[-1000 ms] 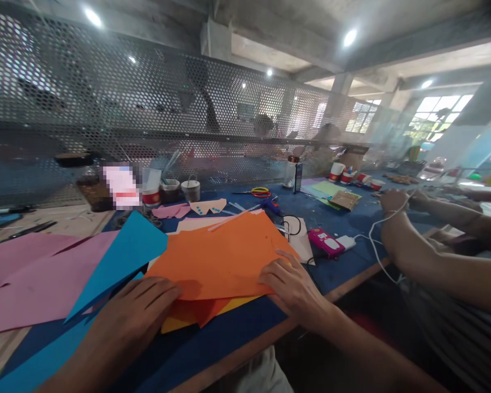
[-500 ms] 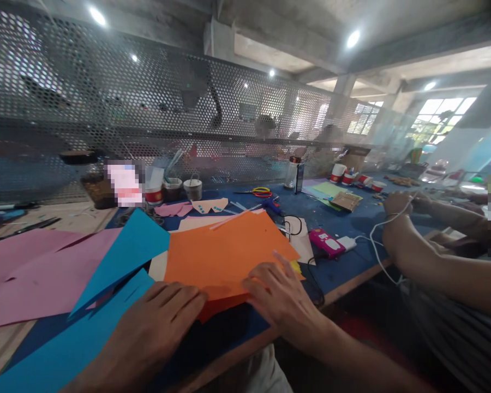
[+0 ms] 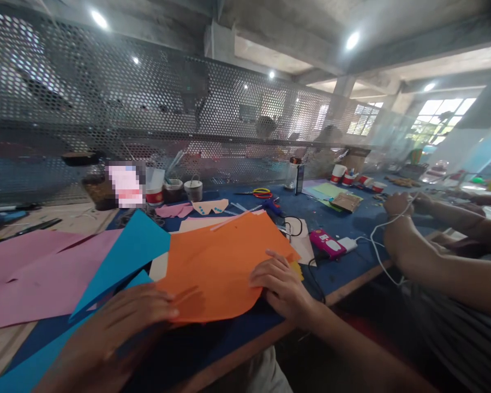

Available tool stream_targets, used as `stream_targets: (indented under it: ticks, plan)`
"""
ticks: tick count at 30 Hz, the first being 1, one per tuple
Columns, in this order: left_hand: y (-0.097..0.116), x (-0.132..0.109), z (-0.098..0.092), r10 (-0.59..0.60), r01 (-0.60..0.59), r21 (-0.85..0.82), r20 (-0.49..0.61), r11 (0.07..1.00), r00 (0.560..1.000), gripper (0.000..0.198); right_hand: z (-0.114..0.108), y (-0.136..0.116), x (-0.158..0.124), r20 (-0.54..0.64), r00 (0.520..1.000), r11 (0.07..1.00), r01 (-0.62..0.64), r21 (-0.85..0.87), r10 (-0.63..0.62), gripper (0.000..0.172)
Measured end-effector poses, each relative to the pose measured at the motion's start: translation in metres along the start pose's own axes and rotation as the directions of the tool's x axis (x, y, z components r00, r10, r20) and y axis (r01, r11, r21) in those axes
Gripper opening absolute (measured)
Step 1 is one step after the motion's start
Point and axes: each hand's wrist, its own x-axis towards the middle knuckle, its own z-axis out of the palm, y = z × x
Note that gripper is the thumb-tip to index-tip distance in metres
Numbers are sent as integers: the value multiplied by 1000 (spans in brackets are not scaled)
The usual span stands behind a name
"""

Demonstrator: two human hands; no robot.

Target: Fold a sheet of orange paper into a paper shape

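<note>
A stack of orange paper sheets (image 3: 223,262) lies on the blue-covered table (image 3: 343,262) in front of me. My right hand (image 3: 280,281) grips the stack's right edge, fingers curled over the top sheet. My left hand (image 3: 123,325) is blurred by motion at the stack's lower left corner, its fingertips touching the front edge of the orange paper. A yellow sheet (image 3: 297,267) peeks out under the orange at the right.
Blue paper triangles (image 3: 129,248) and pink sheets (image 3: 36,273) lie to the left. Scissors (image 3: 259,192), cups (image 3: 192,190), a pink device (image 3: 326,243) with a white cable and a perforated metal screen (image 3: 147,114) sit behind. Another person's arms (image 3: 433,256) work at the right.
The orange stack slid toward me and its near edge lifted. My left hand drew back to the lower left and blurred; my right hand curled onto the stack's right edge.
</note>
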Motion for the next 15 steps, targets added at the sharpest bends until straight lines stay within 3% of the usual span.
stream_targets:
  ticks: [3, 6, 11, 15]
  plan:
    - [11, 6, -3, 172, -172, 10, -30, 985, 985, 19, 0, -5, 5, 60, 998, 997, -16, -71, 21, 46]
    - [29, 17, -2, 226, -226, 55, 12, 972, 974, 18, 0, -17, 7, 145, 989, 997, -18, -73, 28, 45]
    - [50, 26, 6, 187, -187, -3, 55, 982, 981, 24, 7, -28, -1, 146, 989, 999, -4, 36, -2, 36]
    - [39, 19, 8, 159, -162, 20, 93, 987, 983, 29, 10, -24, -8, 156, 982, 981, -130, 142, 108, 39]
